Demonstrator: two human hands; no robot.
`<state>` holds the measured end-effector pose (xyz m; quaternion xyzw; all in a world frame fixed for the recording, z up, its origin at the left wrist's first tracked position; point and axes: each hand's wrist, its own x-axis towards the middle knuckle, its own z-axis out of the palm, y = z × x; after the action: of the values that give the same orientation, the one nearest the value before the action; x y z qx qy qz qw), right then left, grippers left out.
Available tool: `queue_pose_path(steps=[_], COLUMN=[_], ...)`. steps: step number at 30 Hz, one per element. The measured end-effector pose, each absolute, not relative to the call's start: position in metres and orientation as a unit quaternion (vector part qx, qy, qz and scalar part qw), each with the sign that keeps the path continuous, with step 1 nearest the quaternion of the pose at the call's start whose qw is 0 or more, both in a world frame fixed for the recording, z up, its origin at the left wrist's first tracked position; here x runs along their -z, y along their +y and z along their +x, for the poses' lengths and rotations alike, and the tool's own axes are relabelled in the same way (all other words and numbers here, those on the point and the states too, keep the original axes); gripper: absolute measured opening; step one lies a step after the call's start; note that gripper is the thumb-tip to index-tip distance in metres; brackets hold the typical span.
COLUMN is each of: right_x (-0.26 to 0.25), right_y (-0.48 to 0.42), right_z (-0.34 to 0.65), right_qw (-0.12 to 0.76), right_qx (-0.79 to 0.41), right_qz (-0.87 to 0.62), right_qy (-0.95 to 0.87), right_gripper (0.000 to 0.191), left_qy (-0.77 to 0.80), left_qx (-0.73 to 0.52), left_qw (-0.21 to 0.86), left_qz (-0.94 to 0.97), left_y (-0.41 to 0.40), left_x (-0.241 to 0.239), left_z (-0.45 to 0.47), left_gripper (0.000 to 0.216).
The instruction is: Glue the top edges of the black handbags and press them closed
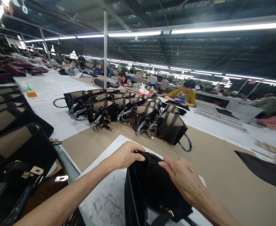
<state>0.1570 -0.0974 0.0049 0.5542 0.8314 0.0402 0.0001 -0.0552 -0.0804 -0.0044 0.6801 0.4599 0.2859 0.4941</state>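
A black handbag (161, 185) stands on the white sheet (102, 194) right in front of me, with a small gold-coloured metal fitting low on its side. My left hand (128, 153) pinches the bag's top edge at its left end, thumb and fingers pressed together over the rim. Farther right along the same edge, my right hand (181, 175) grips the rim, its fingers partly hidden behind the bag. The inside of the bag and its lower part beyond the frame are hidden.
Rows of black handbags (171, 127) with plastic-wrapped handles stand ahead. More bags (18, 147) crowd the left side. A dark fabric piece (262, 166) lies at right on brown paper (222, 175). A bottle of amber liquid (31, 92) stands back left. A co-worker (183, 94) sits across the table.
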Motion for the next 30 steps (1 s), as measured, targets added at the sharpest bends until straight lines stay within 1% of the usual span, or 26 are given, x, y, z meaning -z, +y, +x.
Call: queue_pose_path(steps=[4, 7, 10, 14, 17, 20, 22, 24, 27, 30], right_x=[-0.008, -0.012, -0.013, -0.01, -0.009, -0.01, -0.011, -0.012, -0.013, -0.013], right_y=[-0.095, -0.092, -0.092, -0.092, -0.092, -0.09, -0.089, -0.088, -0.087, -0.087], right_z=[0.154, 0.15, 0.149, 0.149, 0.15, 0.15, 0.15, 0.15, 0.15, 0.15], right_qw=[-0.015, -0.04, -0.046, -0.047, -0.044, -0.042, -0.04, -0.039, -0.04, -0.047], right_qx=[-0.003, 0.042, 0.047, 0.042, 0.04, 0.036, 0.035, 0.038, 0.044, 0.054], right_qz=[0.559, 0.55, 0.555, 0.565, 0.566, 0.573, 0.579, 0.585, 0.595, 0.603], right_qy=[0.829, 0.833, 0.829, 0.823, 0.822, 0.818, 0.813, 0.809, 0.802, 0.795], right_gripper=[0.026, 0.024, 0.023, 0.022, 0.022, 0.02, 0.019, 0.018, 0.018, 0.02], left_qy=[0.494, 0.505, 0.502, 0.52, 0.544, 0.548, 0.521, 0.489, 0.482, 0.507], left_qx=[-0.259, -0.251, -0.225, -0.136, -0.094, -0.102, -0.108, -0.117, -0.191, -0.27], left_qw=[0.366, 0.245, 0.136, 0.064, 0.048, 0.045, 0.085, 0.156, 0.233, 0.234], left_qz=[0.745, 0.788, 0.824, 0.841, 0.833, 0.829, 0.843, 0.851, 0.823, 0.785], left_y=[-0.085, -0.089, -0.093, -0.095, -0.094, -0.095, -0.097, -0.098, -0.098, -0.094], left_x=[0.0, -0.003, -0.008, -0.013, -0.015, -0.013, -0.012, -0.012, -0.01, -0.003], left_z=[-0.047, -0.042, -0.037, -0.029, -0.023, -0.018, -0.016, -0.016, -0.018, -0.02], left_gripper=[0.016, 0.02, 0.022, 0.015, 0.016, 0.017, 0.013, 0.009, 0.01, 0.014])
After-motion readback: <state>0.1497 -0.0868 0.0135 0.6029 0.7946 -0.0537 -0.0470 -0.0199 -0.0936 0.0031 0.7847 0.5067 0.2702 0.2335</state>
